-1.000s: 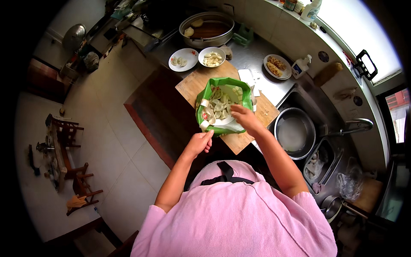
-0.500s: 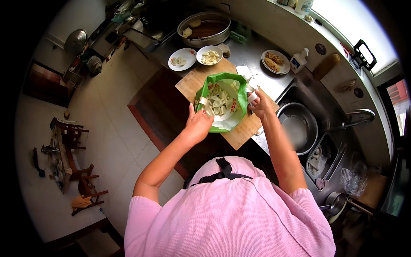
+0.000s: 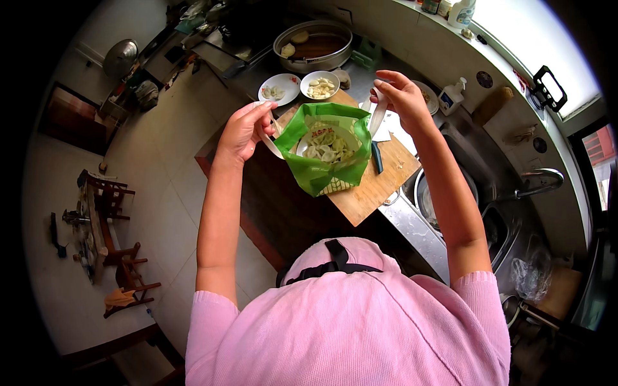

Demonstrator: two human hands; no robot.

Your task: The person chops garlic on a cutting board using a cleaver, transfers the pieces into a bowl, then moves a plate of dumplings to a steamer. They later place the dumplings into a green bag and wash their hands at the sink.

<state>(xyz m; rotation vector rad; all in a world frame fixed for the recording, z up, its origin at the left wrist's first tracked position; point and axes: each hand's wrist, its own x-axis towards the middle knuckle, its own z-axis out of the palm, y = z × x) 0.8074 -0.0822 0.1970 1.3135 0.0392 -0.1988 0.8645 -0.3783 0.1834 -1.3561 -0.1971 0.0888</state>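
A green bag point(image 3: 301, 168) hangs open-mouthed over the wooden cutting board point(image 3: 362, 204). Inside it is a white bowl with red print, heaped with pale green, curved pieces point(image 3: 329, 149); I cannot tell what they are. My left hand point(image 3: 246, 130) pinches the bag's left white strap handle point(image 3: 270, 147). On the other side, my right hand point(image 3: 407, 103) grips the right strap handle point(image 3: 378, 114) and holds it up. A knife with a dark teal handle point(image 3: 376, 158) lies on the board just right of the bag.
Beyond the board stand a bowl of peeled garlic cloves point(image 3: 320, 87), a white plate point(image 3: 283, 87) with scraps and a large metal pot point(image 3: 314, 63). To the right are the sink with its faucet point(image 3: 544, 172), a metal basin and a soap bottle point(image 3: 452, 100).
Both hands have moved up and apart, drawing the straps outward. The bag now stands taller around the bowl. The knife handle has come into view beside it.
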